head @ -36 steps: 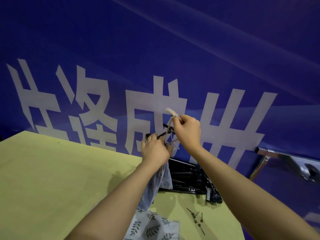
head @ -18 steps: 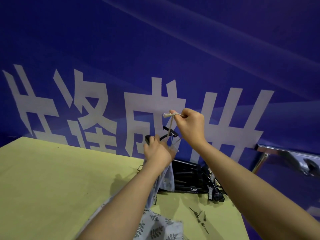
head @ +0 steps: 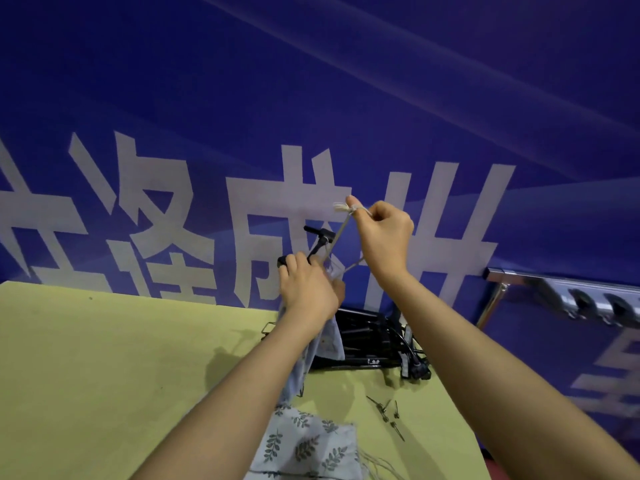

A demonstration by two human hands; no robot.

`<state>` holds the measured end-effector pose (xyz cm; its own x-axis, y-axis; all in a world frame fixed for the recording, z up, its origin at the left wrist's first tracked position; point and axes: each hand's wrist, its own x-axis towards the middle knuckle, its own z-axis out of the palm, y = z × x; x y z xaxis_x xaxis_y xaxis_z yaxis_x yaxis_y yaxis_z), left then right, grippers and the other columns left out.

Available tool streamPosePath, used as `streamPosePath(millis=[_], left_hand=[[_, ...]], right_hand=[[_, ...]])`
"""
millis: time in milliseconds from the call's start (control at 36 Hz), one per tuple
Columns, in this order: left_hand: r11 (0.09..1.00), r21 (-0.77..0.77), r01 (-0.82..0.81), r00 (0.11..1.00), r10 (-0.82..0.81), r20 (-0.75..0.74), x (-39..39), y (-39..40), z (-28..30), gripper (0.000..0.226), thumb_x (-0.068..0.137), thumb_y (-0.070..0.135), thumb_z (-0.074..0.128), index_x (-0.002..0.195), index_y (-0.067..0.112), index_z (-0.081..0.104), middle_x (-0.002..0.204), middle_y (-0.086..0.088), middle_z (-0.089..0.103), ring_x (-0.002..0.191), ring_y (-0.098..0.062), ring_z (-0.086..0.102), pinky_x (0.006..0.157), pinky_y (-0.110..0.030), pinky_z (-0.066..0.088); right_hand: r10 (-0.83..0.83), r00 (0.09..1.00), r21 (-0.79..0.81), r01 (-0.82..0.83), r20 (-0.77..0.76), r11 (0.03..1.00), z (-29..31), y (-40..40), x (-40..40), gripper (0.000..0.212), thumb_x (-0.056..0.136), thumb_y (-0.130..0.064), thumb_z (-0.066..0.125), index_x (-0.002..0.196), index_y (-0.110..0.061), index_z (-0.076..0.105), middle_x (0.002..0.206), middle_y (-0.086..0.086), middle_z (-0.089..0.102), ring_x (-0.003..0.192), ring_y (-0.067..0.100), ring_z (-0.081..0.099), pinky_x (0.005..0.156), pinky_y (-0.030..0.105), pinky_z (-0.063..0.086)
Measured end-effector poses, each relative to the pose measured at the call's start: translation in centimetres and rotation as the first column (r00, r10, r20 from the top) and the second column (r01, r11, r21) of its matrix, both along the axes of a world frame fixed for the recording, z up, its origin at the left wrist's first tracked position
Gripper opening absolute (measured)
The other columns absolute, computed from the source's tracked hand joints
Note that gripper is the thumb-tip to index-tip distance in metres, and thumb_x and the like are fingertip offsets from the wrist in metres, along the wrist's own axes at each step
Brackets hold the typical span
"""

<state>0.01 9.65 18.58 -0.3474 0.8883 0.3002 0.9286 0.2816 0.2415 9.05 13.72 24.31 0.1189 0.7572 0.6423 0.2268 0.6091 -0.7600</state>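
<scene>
Right grip (head: 384, 240): closed in a pinch on the cord (head: 337, 233), just below its frayed knot (head: 341, 207). Over the last second it has risen and drawn a little further from the left grip, so the two runs of cord now stand straight and taut where they hung slacker. Left grip (head: 308, 289): curled round the black hanger (head: 320, 233) and the bunched top of the leaf-print cloth (head: 304, 441), which hangs from it down onto the table (head: 104, 358); this grip has hardly moved. I judge that the cord is being tightened against the hanger and that the pull is nearly spent, leaving the fastening to be made. Beyond: a heap of black hangers (head: 367, 341) behind my left wrist, loose clips (head: 388, 410) on the table, the blue banner (head: 311, 98), a metal rail (head: 571, 292) at right
</scene>
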Motion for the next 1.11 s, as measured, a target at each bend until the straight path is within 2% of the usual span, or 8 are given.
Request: streamPosePath(millis=[83, 167, 278, 389, 667, 778, 1000, 1111], left_hand=[[0.999, 0.039, -0.018, 1.000, 0.017, 0.019, 1.1, 0.0, 1.4, 0.048, 0.088, 0.044, 0.049, 0.121, 0.009, 0.049, 0.126, -0.012, 0.048, 0.119, -0.029, 0.039, 0.102, -0.037, 0.031], [0.997, 0.078, -0.013, 0.999, 0.009, 0.044, 2.6, -0.1, 2.7, 0.046, 0.089, 0.040, 0.048, 0.124, 0.011, 0.046, 0.125, -0.012, 0.048, 0.118, -0.029, 0.039, 0.102, -0.037, 0.032], [0.994, 0.105, 0.015, 0.999, -0.019, 0.043, 6.0, -0.4, 4.1, 0.048, 0.090, 0.040, 0.047, 0.131, 0.015, 0.040, 0.128, -0.013, 0.045, 0.119, -0.030, 0.038, 0.103, -0.039, 0.032], [0.992, 0.123, -0.003, 0.994, -0.010, 0.112, 10.3, -0.5, 5.2, 0.048, 0.090, 0.039, 0.046, 0.129, 0.012, 0.039, 0.129, -0.016, 0.043, 0.121, -0.032, 0.036, 0.104, -0.041, 0.030], [0.970, 0.242, 0.003, 0.965, -0.066, 0.255, 24.2, -0.8, 6.6, 0.042, 0.094, 0.042, 0.041, 0.123, 0.011, 0.045, 0.124, -0.017, 0.046, 0.117, -0.033, 0.038, 0.102, -0.041, 0.030], [0.964, 0.266, 0.000, 0.918, -0.105, 0.382, 29.8, -0.8, 5.5, 0.042, 0.096, 0.048, 0.034, 0.115, 0.012, 0.047, 0.126, -0.016, 0.045, 0.119, -0.033, 0.037, 0.103, -0.043, 0.028], [0.995, 0.077, 0.057, 0.888, -0.086, 0.452, 36.6, -0.4, 2.2, 0.053, 0.090, 0.061, 0.037, 0.114, 0.015, 0.043, 0.127, -0.017, 0.044, 0.121, -0.034, 0.035, 0.103, -0.042, 0.027], [0.963, -0.180, 0.201, 0.896, -0.106, 0.431, 38.1, -0.1, -0.1, 0.086, 0.074, 0.082, 0.035, 0.131, 0.019, 0.037, 0.137, -0.019, 0.035, 0.128, -0.037, 0.031, 0.109, -0.043, 0.026]], right_hand=[[0.016, 1.000, 0.022, -0.015, -0.026, 1.000, 1.3, -0.3, 0.7, 0.046, 0.085, -0.030, 0.069, 0.050, -0.016, 0.043, 0.045, -0.006, 0.037, 0.042, 0.006, 0.034, 0.045, 0.014, 0.030], [0.004, 0.999, 0.033, -0.002, -0.048, 0.999, 2.6, -0.4, 2.4, 0.045, 0.084, -0.034, 0.069, 0.054, -0.009, 0.048, 0.046, -0.004, 0.039, 0.046, 0.007, 0.032, 0.049, 0.026, 0.033], [0.000, 0.993, 0.073, 0.009, -0.119, 0.997, 4.3, -0.9, 5.7, 0.041, 0.084, -0.028, 0.071, 0.054, -0.012, 0.047, 0.048, -0.005, 0.040, 0.046, 0.006, 0.033, 0.050, 0.028, 0.037], [0.005, 0.992, 0.124, 0.011, -0.125, 0.992, 5.6, -1.5, 9.5, 0.041, 0.084, -0.023, 0.071, 0.055, -0.013, 0.044, 0.048, -0.005, 0.039, 0.044, 0.005, 0.034, 0.047, 0.015, 0.033], [-0.012, 0.985, 0.146, 0.038, -0.174, 0.989, 7.4, -2.7, 22.8, 0.036, 0.086, -0.023, 0.069, 0.061, -0.006, 0.049, 0.051, -0.005, 0.041, 0.046, 0.003, 0.036, 0.049, 0.014, 0.033], [-0.013, 0.979, 0.112, 0.036, -0.202, 0.993, 6.6, -2.8, 27.4, 0.042, 0.086, -0.020, 0.069, 0.054, -0.014, 0.041, 0.047, -0.009, 0.038, 0.043, 0.003, 0.034, 0.049, 0.015, 0.032], [-0.025, 0.997, -0.015, 0.024, -0.079, 1.000, 3.3, -1.6, 34.4, 0.044, 0.083, -0.025, 0.071, 0.056, -0.007, 0.041, 0.047, -0.004, 0.034, 0.049, 0.010, 0.028, 0.053, 0.027, 0.031], [0.025, 1.000, -0.116, -0.024, 0.011, 0.993, 0.6, -1.1, 36.8, 0.043, 0.082, -0.019, 0.073, 0.061, 0.007, 0.046, 0.051, 0.006, 0.036, 0.044, 0.003, 0.033, 0.049, 0.016, 0.034]])
